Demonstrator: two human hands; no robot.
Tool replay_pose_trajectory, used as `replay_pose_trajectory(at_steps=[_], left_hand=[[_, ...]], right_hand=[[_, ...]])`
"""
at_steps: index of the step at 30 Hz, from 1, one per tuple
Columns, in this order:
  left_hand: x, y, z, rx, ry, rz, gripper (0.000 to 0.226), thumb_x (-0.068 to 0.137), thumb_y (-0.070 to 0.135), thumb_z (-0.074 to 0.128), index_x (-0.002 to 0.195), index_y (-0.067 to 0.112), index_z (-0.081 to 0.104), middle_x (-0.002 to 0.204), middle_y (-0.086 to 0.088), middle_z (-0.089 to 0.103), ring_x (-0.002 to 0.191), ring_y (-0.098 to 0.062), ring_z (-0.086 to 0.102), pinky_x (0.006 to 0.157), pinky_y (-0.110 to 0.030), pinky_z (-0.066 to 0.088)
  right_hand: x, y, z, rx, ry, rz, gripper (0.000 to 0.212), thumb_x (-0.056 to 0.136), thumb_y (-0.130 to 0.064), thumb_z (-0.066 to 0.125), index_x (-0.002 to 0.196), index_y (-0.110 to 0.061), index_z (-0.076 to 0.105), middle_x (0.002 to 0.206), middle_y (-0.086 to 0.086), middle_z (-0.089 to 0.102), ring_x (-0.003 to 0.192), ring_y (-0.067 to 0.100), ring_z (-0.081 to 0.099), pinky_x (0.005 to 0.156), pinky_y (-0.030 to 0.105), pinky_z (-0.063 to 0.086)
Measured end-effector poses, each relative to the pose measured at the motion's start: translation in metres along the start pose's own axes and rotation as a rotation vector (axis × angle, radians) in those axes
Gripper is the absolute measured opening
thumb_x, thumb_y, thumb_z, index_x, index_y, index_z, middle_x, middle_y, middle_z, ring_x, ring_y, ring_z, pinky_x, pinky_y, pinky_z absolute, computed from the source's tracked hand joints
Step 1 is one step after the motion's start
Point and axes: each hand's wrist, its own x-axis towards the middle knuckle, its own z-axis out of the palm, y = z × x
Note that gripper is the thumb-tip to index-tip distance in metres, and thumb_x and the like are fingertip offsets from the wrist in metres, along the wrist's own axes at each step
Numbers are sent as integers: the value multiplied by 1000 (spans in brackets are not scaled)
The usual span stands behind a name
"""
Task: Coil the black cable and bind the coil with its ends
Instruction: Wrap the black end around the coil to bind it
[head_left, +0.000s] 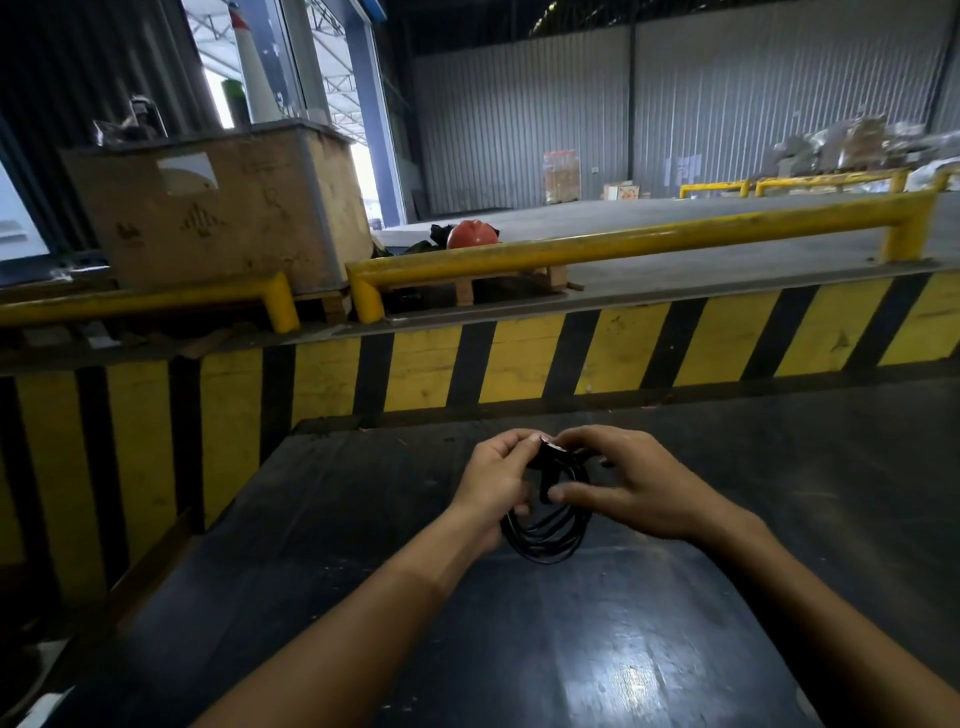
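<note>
A thin black cable (548, 538) is wound into a coil of several loops and hangs between both hands, just above the dark table (597, 649). My left hand (493, 480) grips the coil's left side, thumb and fingers pinching near the top. My right hand (631, 480) pinches the top of the coil, and its thumb presses on a cable end that crosses the loops. The coil's upper part is hidden by the fingers. Its lower loops hang free.
The dark, shiny table ends just beyond the hands. Behind it runs a yellow-and-black striped wall (519, 358) topped by yellow guard rails (623, 241). A wooden crate (218, 208) stands at the back left, and an orange helmet (471, 235) lies behind the rail.
</note>
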Motion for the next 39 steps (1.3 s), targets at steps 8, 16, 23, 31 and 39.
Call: replay_pose_trajectory(at_steps=[8, 16, 23, 31, 39], left_hand=[[4, -4, 9, 73, 32, -105, 23, 98, 21, 44, 83, 17, 61, 75, -2, 57, 38, -6, 36, 35, -18, 30], [3, -10, 9, 57, 3, -162, 26, 97, 27, 45, 80, 15, 60, 80, -7, 61, 35, -5, 34, 36, -19, 30], [2, -19, 6, 76, 0, -190, 23, 96, 27, 48, 84, 13, 61, 74, -6, 58, 38, -8, 30, 36, -18, 28], [-4, -35, 4, 79, -34, -291, 25, 94, 32, 53, 93, 9, 64, 78, -7, 62, 43, -10, 37, 37, -20, 34], [-28, -96, -3, -184, -156, -312, 25, 78, 1, 69, 99, 10, 59, 78, -4, 67, 73, -16, 66, 72, -35, 52]], right_hand=[[-5, 4, 27, -290, 171, 76, 39, 81, -30, 67, 116, -23, 52, 114, -2, 65, 101, 18, 62, 75, 34, 54], [-7, 13, 37, -6, 351, 38, 13, 83, -25, 67, 92, -17, 70, 87, 1, 72, 78, 12, 65, 67, 34, 55], [-14, 16, 43, 89, 354, -33, 12, 79, -15, 73, 91, -12, 75, 88, -1, 73, 79, 5, 66, 71, 8, 48], [-31, 22, 69, 137, 455, 6, 10, 75, -4, 75, 84, -8, 77, 81, -4, 72, 84, 1, 63, 69, 7, 50], [-42, 54, 87, 178, 682, 195, 10, 75, -3, 74, 83, -10, 76, 80, -2, 71, 72, 6, 66, 68, 15, 52]])
